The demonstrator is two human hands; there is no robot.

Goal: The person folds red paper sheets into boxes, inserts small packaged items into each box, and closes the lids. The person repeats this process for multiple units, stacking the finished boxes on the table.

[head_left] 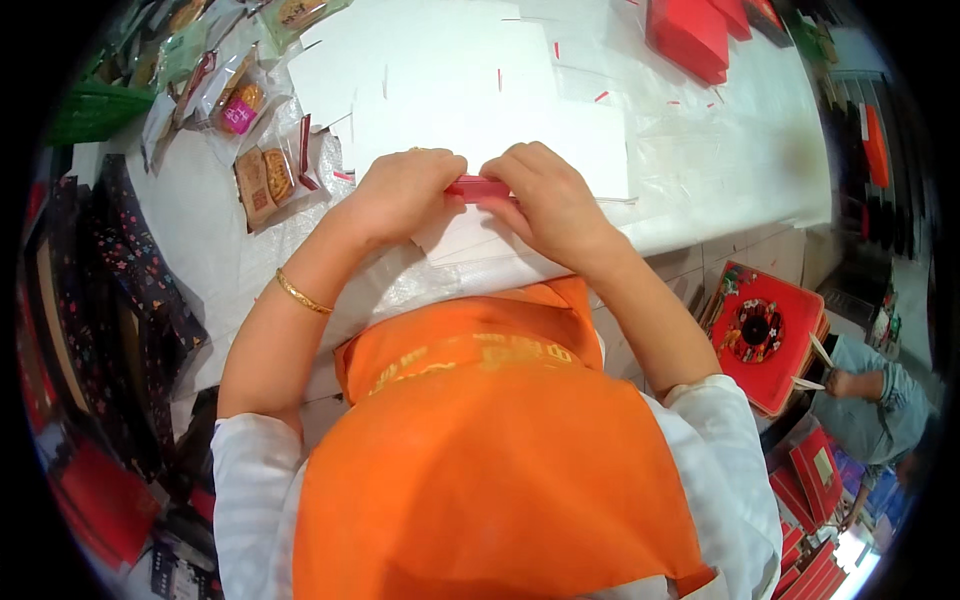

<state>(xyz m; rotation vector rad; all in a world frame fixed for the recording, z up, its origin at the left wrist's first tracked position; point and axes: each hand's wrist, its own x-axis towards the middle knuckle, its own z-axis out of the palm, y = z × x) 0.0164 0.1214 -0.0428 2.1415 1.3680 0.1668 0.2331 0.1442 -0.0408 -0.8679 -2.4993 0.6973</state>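
Between my hands is a narrow red folded piece [479,188], perhaps paper or card; its exact kind does not show. My left hand [405,190] pinches its left end, a gold bracelet on that wrist. At the other end, the fingers and thumb of my right hand [545,200] close round it. Both hands are just over the near edge of the white boards [450,90] on the table. Left of my left hand lies a wrapped round pastry [279,174] in a brown and clear packet.
More wrapped pastries [238,108] are heaped at the far left by a green basket [95,112]. Red boxes [690,40] stand at the far right of the plastic-covered table [720,190]. A red patterned box [757,330] is to my right, near another person's arm [855,386].
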